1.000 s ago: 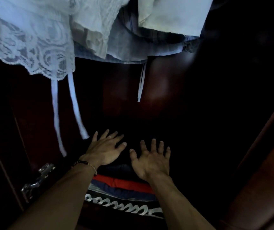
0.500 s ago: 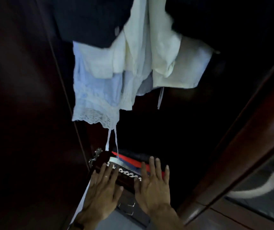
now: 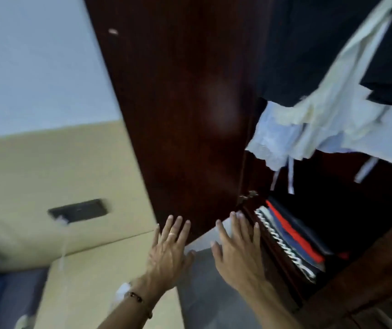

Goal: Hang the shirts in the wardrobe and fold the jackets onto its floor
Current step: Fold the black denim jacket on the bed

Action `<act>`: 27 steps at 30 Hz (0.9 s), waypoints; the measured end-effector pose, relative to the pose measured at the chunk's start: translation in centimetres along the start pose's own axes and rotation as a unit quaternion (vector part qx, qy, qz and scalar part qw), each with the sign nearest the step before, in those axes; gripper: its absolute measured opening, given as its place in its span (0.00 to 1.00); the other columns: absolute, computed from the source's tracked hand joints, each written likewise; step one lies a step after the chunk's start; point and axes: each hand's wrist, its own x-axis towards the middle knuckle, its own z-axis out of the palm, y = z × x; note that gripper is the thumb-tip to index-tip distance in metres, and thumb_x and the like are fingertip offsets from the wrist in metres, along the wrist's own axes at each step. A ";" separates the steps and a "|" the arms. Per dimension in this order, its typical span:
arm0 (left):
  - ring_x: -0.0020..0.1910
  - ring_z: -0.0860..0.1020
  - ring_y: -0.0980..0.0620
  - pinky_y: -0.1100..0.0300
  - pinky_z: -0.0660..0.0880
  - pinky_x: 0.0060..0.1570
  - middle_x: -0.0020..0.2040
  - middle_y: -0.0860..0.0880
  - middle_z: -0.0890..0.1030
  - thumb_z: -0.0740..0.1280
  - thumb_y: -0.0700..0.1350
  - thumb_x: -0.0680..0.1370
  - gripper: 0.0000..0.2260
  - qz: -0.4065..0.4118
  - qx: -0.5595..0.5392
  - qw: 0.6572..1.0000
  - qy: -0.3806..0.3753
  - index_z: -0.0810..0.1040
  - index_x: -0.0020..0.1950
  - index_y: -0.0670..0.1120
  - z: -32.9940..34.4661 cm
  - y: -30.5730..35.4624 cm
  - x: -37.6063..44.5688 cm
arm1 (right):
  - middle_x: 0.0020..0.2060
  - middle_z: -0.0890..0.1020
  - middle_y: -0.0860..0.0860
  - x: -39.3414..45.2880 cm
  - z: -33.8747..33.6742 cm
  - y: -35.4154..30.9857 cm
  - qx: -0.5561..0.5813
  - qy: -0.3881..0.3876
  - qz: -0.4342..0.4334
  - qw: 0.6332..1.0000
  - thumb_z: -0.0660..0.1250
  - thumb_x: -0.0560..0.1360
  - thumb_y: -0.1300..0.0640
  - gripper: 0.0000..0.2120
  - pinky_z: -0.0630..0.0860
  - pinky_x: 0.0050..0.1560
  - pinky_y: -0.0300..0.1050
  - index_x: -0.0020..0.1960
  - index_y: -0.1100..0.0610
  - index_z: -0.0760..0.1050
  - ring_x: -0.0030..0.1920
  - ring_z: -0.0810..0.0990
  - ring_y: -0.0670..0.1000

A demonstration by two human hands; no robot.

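A folded jacket (image 3: 292,241) with red, navy and white bands lies on the dark wardrobe floor (image 3: 346,217) at the lower right. Above it hang pale shirts (image 3: 320,129), white, cream and light blue, with lace hems and dangling ties. My left hand (image 3: 168,252) is outside the wardrobe, fingers straight and spread, holding nothing, in front of the open wooden door (image 3: 185,103). My right hand (image 3: 237,250) is also flat and empty, just left of the wardrobe's bottom edge and apart from the jacket.
The dark wooden wardrobe door stands open in the middle of the view. A beige and pale blue wall (image 3: 47,115) with a black socket plate (image 3: 78,211) is on the left. Grey floor (image 3: 204,298) lies below my hands. A wooden frame edge (image 3: 365,274) crosses the lower right.
Both hands have drawn back out of the wardrobe, off the folded jacket. The view has swung left, so the door and wall now fill the left side.
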 end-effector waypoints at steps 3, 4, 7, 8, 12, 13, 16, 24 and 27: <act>0.70 0.72 0.42 0.44 0.71 0.63 0.70 0.45 0.75 0.56 0.61 0.75 0.30 -0.097 0.006 0.995 -0.005 0.69 0.72 0.46 -2.0 -3.1 -7.2 | 0.67 0.75 0.61 -1.8 -0.6 -5.2 0.003 -0.024 -0.093 0.995 0.52 0.75 0.41 0.27 0.67 0.66 0.68 0.66 0.52 0.77 0.69 0.73 0.62; 0.69 0.72 0.42 0.43 0.72 0.61 0.69 0.45 0.75 0.56 0.61 0.75 0.30 -0.142 0.005 0.990 -0.007 0.69 0.72 0.46 -2.7 -4.5 -10.3 | 0.68 0.75 0.61 -2.7 -0.9 -8.0 0.006 -0.034 -0.131 0.991 0.53 0.75 0.41 0.27 0.64 0.68 0.68 0.66 0.52 0.77 0.70 0.72 0.62; 0.69 0.73 0.42 0.42 0.72 0.63 0.69 0.45 0.75 0.56 0.61 0.76 0.29 -0.233 0.018 0.972 -0.006 0.72 0.71 0.46 -3.9 -8.0 -18.1 | 0.68 0.74 0.61 -5.6 -1.2 -15.0 0.019 -0.039 -0.215 0.976 0.52 0.74 0.42 0.28 0.56 0.68 0.65 0.66 0.53 0.77 0.70 0.71 0.62; 0.70 0.72 0.42 0.43 0.69 0.66 0.70 0.45 0.75 0.56 0.61 0.76 0.29 -0.259 0.013 0.966 -0.002 0.72 0.71 0.47 -4.1 -9.2 -20.9 | 0.70 0.72 0.61 -7.0 -1.6 -17.5 0.026 -0.044 -0.245 0.968 0.51 0.75 0.42 0.29 0.54 0.70 0.64 0.68 0.53 0.75 0.72 0.69 0.62; 0.70 0.72 0.42 0.46 0.58 0.67 0.69 0.46 0.75 0.48 0.63 0.80 0.28 -0.357 0.016 0.934 0.001 0.71 0.72 0.49 -4.7 -13.3 -32.5 | 0.80 0.49 0.57 -12.8 -2.3 -26.7 0.033 -0.096 -0.362 0.927 0.48 0.81 0.42 0.29 0.39 0.75 0.62 0.79 0.50 0.54 0.79 0.44 0.56; 0.69 0.73 0.42 0.45 0.60 0.67 0.68 0.45 0.76 0.45 0.62 0.81 0.28 -0.393 0.003 0.919 0.012 0.71 0.71 0.48 -5.0 -14.7 -36.5 | 0.80 0.49 0.57 -15.2 -2.2 -29.8 0.030 -0.097 -0.392 0.914 0.49 0.81 0.42 0.28 0.40 0.75 0.62 0.79 0.51 0.55 0.79 0.44 0.57; 0.64 0.77 0.39 0.43 0.66 0.64 0.65 0.42 0.79 0.41 0.62 0.82 0.32 -0.464 -0.028 0.885 0.009 0.75 0.67 0.45 -5.5 -17.2 -45.5 | 0.77 0.59 0.59 -20.8 -1.8 -36.3 0.027 -0.088 -0.432 0.897 0.47 0.77 0.41 0.30 0.53 0.74 0.66 0.75 0.52 0.65 0.78 0.56 0.59; 0.68 0.73 0.38 0.39 0.67 0.64 0.66 0.42 0.77 0.40 0.63 0.81 0.34 -0.598 -0.069 0.798 -0.030 0.73 0.69 0.44 -3.2 -23.3 -72.2 | 0.71 0.71 0.59 -39.4 1.7 -55.4 -0.009 -0.140 -0.531 0.836 0.51 0.76 0.41 0.29 0.65 0.67 0.68 0.70 0.52 0.73 0.72 0.69 0.61; 0.67 0.74 0.38 0.37 0.74 0.58 0.66 0.41 0.78 0.43 0.63 0.81 0.32 -0.646 -0.105 0.755 -0.046 0.73 0.69 0.44 -2.5 -24.8 -80.0 | 0.77 0.59 0.59 -45.8 3.2 -61.4 -0.002 -0.175 -0.570 0.803 0.49 0.78 0.40 0.30 0.52 0.73 0.66 0.76 0.52 0.63 0.78 0.57 0.60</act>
